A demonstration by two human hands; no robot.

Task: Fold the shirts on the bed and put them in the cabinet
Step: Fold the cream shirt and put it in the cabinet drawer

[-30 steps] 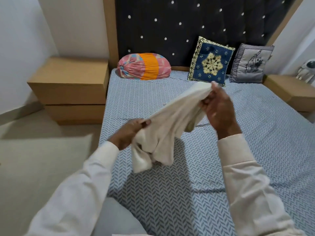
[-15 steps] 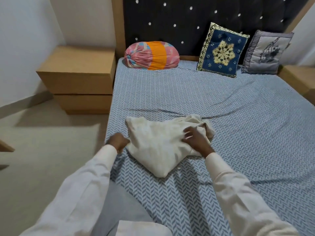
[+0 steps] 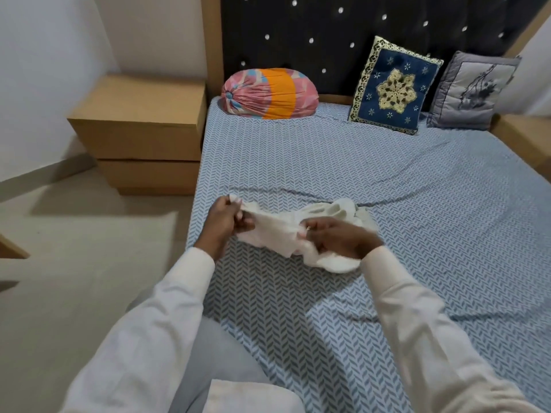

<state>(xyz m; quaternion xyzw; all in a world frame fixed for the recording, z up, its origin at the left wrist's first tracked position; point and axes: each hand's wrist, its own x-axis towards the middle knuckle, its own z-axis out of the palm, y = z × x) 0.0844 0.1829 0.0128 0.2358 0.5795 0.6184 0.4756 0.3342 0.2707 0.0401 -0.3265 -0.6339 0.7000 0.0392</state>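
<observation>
1. My left hand (image 3: 228, 222): above the left edge of the bed (image 3: 328, 162). The fingers are curled and pinch the left end of the cream shirt (image 3: 277, 234), holding that end clear of the sheet.
2. My right hand (image 3: 340, 239): further in over the bed. The fingers are closed on a bunched fold at the shirt's near right part.
3. Cream shirt: crumpled and not yet folded, stretched between my two hands. Its far right part lies heaped on the bed, in the bed's left half.
4. Bed: blue herringbone sheet, creased beyond the shirt.
5. Head of the bed, left to right: pink and orange bolster (image 3: 269, 93), blue embroidered cushion (image 3: 393, 86), grey cushion (image 3: 474, 90). Both cushions lean on the dark studded headboard (image 3: 328, 25).
6. Wooden bedside unit (image 3: 140, 126): on the floor, just beside the bed's left side at the head end.
</observation>
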